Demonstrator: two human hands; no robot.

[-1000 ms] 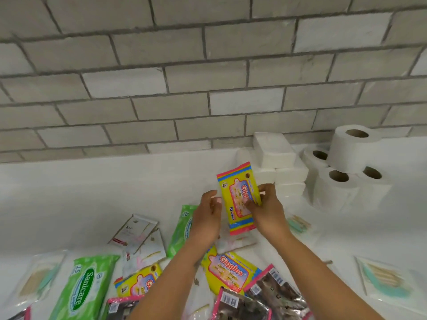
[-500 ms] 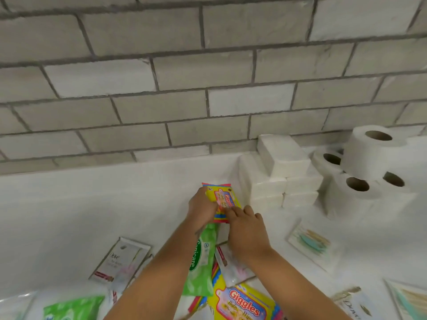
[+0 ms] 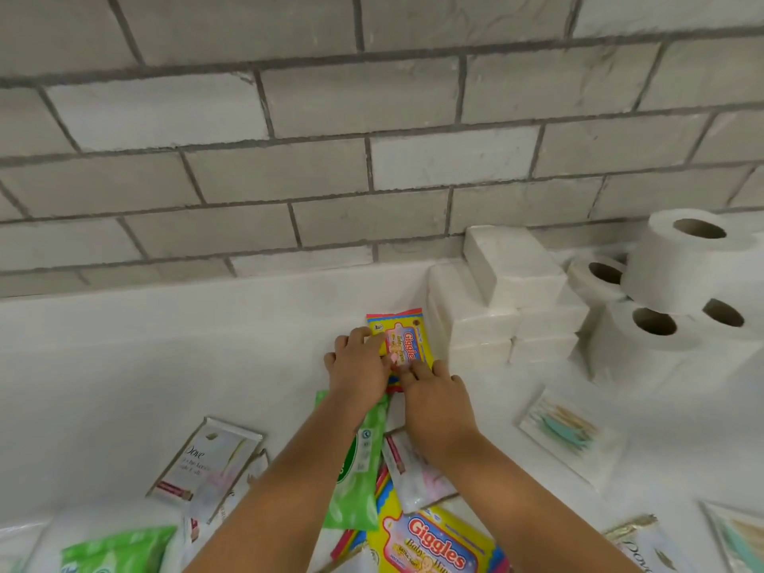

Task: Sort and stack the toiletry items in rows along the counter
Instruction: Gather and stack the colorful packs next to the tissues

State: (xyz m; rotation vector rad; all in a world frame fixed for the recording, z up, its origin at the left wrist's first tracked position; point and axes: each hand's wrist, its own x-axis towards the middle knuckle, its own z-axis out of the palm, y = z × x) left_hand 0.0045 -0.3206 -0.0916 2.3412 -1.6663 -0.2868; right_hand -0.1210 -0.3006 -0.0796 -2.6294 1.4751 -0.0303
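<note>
white counter (image 3: 165, 366), yellow giggles wipes pack (image 3: 407, 339) lying flat, left hand (image 3: 359, 370) and right hand (image 3: 434, 397) pressing it, fingers straight

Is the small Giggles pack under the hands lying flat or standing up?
Lying flat: small Giggles pack faces up on the counter, both hands pressing it.

From my feed, both hands cover the bottom of the small Giggles pack (image 3: 407, 339), so I can't read its lower print. My left arm hides most of the green wipes (image 3: 364, 457) logo. The big Giggles pack (image 3: 434, 547) and a Dove sachet (image 3: 638, 550) get chopped by the bottom edge. Cotton buds packet (image 3: 568, 432) is pretty blurry.
</note>
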